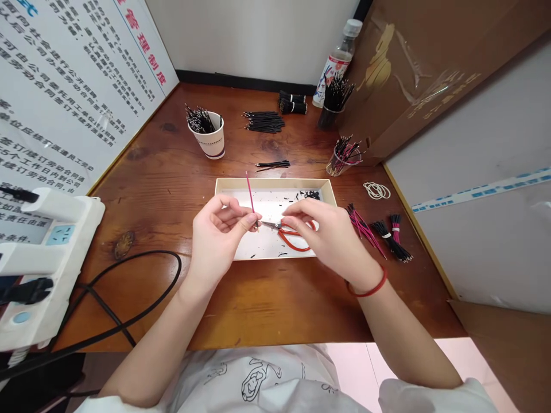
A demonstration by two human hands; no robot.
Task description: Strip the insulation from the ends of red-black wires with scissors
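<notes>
On the poster [81, 86] to your left you can read "管理制度" in red along its edge and "劳动合同" among its black lines, while the print on the bottle [333, 71] and carton [413, 74] is too small or skewed to read.

This is a small wire-assembly workstation in a partitioned booth. A brown wooden table [146, 298] carries bundles of black insulated wires [263, 121], beside a white printed Chinese rules poster [73, 80].

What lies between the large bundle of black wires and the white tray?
Head view: a few thin black wires on the brown wooden tabletop.
</notes>
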